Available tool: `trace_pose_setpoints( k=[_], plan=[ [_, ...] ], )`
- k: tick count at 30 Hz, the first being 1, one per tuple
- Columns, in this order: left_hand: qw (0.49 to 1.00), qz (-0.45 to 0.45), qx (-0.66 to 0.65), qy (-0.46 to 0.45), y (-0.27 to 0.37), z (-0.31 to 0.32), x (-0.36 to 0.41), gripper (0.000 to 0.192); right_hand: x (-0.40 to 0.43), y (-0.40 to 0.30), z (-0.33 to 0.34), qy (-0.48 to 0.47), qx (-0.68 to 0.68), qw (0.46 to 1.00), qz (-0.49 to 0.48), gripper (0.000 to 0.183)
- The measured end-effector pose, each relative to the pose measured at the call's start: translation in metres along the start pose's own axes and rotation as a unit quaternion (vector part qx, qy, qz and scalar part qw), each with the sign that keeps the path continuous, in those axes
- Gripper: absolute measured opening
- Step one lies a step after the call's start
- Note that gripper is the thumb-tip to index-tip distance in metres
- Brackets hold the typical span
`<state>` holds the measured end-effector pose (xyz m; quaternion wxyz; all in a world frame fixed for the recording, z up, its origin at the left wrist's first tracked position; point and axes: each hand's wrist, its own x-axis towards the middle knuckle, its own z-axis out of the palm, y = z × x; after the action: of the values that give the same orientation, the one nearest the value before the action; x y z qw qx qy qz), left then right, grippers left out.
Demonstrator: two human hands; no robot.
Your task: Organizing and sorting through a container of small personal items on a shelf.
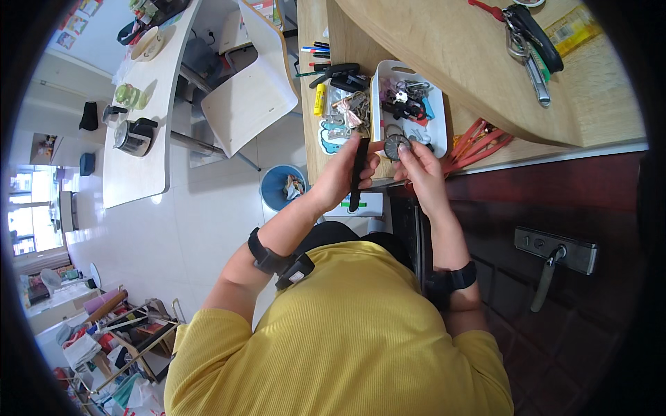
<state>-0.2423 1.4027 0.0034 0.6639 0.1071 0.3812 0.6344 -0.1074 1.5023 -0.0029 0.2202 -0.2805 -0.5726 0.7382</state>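
Note:
A round dark watch face [394,150] is pinched between the thumb and fingers of my right hand [427,169]. My left hand [341,169] holds a black strap [357,179], which hangs down past its fingers. A finger of the left hand reaches to the watch's edge. Whether strap and watch are joined, I cannot tell. Just beyond my right hand sits a white plastic basket [442,122] holding keys, carabiner-like clips and small items. Near my left hand lie a yellow glue stick [319,100], a blue-and-white sticker-like piece [331,139] and a bow-shaped trinket [347,112].
Pens [321,54] lie farther back on the wooden shelf. A curved upper shelf [437,67] overhangs the right side, bearing a black key pouch [541,41]. Red cords [476,145] lie beside the basket. Below left stands a blue bin [273,190]; a door handle [546,281] is at right.

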Motion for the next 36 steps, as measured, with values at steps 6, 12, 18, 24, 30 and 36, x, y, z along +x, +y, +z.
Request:
trace_pose_setpoints(
  k=[6,12,18,24,30,36],
  plan=[
    [0.997,0.052,0.061,-0.016,-0.002,-0.012,0.004,0.033,-0.001,0.004,-0.002,0.024,0.030,0.999,-0.008,0.017],
    [0.978,0.091,0.190,0.012,-0.006,-0.012,0.006,0.016,0.001,0.007,-0.003,0.022,0.013,0.999,-0.036,0.022],
    [0.974,0.037,0.222,-0.010,-0.011,-0.016,0.007,0.017,0.001,0.011,-0.014,0.000,0.020,1.000,0.025,0.025],
    [0.957,0.084,0.278,-0.005,-0.017,-0.016,0.007,0.016,0.002,0.006,-0.011,-0.018,-0.009,0.998,0.057,0.027],
    [0.958,0.059,0.281,-0.002,-0.018,-0.013,0.008,0.014,0.006,0.019,-0.016,-0.013,-0.038,0.999,-0.007,0.025],
    [0.955,0.050,0.291,-0.007,-0.020,-0.012,0.008,0.012,0.007,0.020,-0.013,0.034,-0.072,0.996,-0.033,0.030]
  ],
)
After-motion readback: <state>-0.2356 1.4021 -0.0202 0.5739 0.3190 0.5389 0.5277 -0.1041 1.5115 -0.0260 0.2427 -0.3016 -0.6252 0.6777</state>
